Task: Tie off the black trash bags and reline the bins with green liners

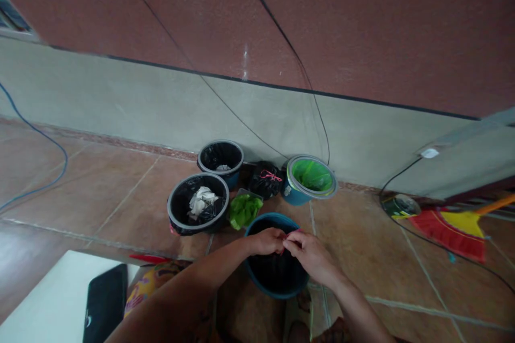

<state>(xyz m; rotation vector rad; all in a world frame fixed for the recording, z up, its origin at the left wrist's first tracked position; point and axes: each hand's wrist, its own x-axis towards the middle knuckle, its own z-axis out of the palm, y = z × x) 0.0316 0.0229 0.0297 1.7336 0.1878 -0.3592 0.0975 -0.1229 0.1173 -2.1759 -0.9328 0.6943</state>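
In front of me stands a blue bin [254, 285] with a dark inside that looks like a black bag. Above its opening, my left hand [269, 241] and my right hand [308, 249] meet, fingertips pinched together. Small bits of pink show between them, apparently a drawstring like the one on the tied black garbage bag [263, 182] by the wall. The fingers hide most of it. Just beyond the left hand lies some bright green plastic [244, 210].
Two bins with black liners, a nearer one [176, 220] and a farther one [233, 178], stand to the left. A bin with a green liner [296, 193] is by the wall. Rightward lie a red broom [450, 233] and a black cable [402, 171]. A phone [105, 303] rests lower left.
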